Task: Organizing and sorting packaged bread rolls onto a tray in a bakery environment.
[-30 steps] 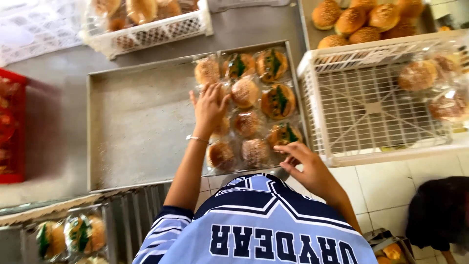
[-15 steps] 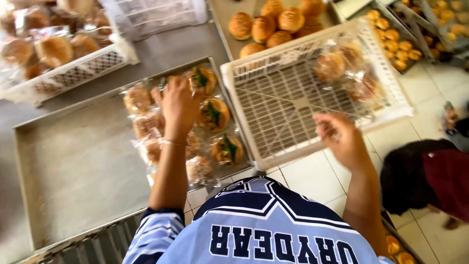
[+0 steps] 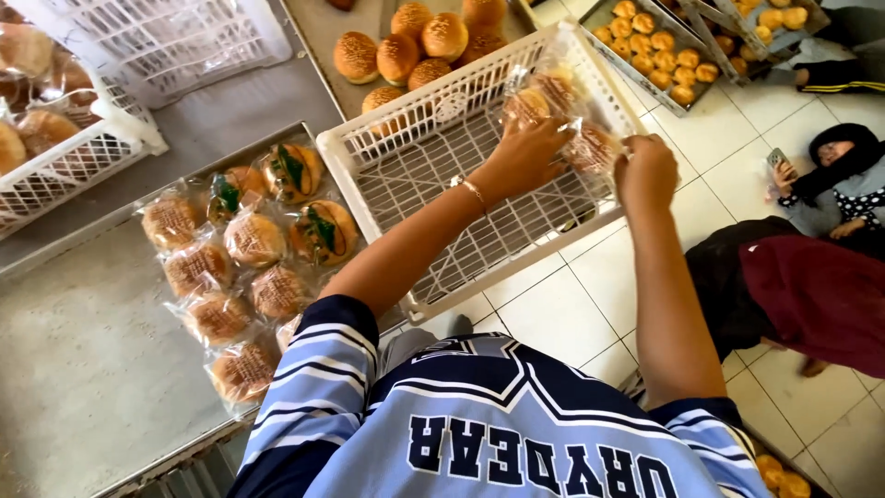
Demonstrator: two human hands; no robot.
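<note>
The steel desk [image 3: 221,111] fills the picture from nine to twelve o'clock, carrying a wide metal tray [image 3: 83,369] whose right side holds a cluster of wrapped buns [image 3: 253,242] in clear bags. To the right, at about one o'clock from that cluster, a white plastic crate [image 3: 387,175] sits tilted over the desk's edge, its grid floor mostly bare. Both hands reach into its far corner. The left hand [image 3: 524,155] has its fingers curled around a bagged bun [image 3: 527,106] against the crate's back wall at twelve o'clock. The right hand [image 3: 648,168] is closed on a second bagged bun [image 3: 590,148], which lies just at nine o'clock of its knuckles, between the two hands. The bag's long axis runs roughly from eleven to five o'clock, and the right hand is nearer to it.
</note>
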